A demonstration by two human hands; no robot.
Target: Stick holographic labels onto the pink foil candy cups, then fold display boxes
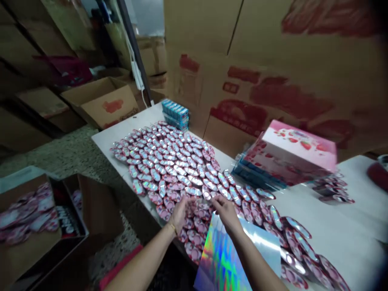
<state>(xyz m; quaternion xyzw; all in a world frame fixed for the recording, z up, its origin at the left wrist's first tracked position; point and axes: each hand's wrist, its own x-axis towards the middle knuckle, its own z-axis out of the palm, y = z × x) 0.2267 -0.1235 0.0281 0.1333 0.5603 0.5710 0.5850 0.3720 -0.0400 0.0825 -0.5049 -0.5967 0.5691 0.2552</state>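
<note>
In front of me my left hand point(179, 214), with a thin band at its wrist, has its fingers curled around the left side of a small pink oval pack point(200, 204). Some clear, shiny plastic seems to cover the pack. My right hand point(226, 211) pinches at its right side, thumb and fingers close together. Rows of similar shiny oval packs point(169, 158), pink and silver, spread under and beyond both hands. A rainbow-sheened holographic sheet point(233, 252) lies below my right forearm, partly hidden by it.
The white table point(336, 226) holds a stack of blue boxes point(176, 115) and a pink strawberry-print carton point(298, 147) on more blue packs. Large cardboard boxes point(209, 44) stand behind. On the floor to the left, an open carton point(39, 258) contains more oval packs.
</note>
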